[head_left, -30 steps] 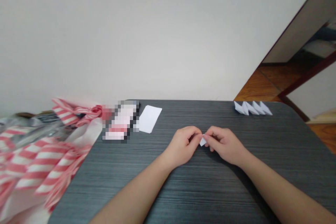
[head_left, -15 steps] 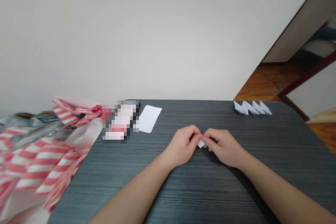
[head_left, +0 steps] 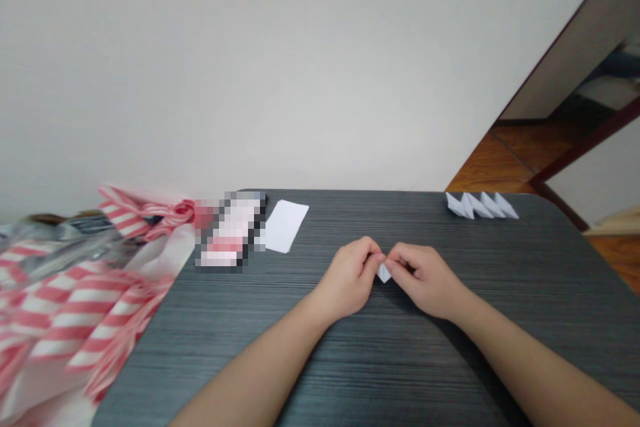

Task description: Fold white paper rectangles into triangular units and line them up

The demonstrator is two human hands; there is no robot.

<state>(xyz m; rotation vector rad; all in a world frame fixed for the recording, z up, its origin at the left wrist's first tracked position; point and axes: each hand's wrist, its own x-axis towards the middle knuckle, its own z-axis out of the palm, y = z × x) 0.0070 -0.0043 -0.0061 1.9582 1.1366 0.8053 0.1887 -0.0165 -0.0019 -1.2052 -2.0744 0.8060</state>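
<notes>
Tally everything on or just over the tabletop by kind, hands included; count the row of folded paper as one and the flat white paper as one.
Hands, left hand and right hand: 2
Small folded paper between the fingers: 1
Folded paper row: 1
Flat white paper: 1
Pixelated thing, perhaps a phone: 1
Total: 6

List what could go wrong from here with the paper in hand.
1. The small folded paper is pinched between the left hand and right hand; it might slip or crease off-line.
2. Fingers hide much of it, so a bad crease could go unseen.
3. The white folded pieces sit near the table's far edge; a bump might scatter them.
</notes>
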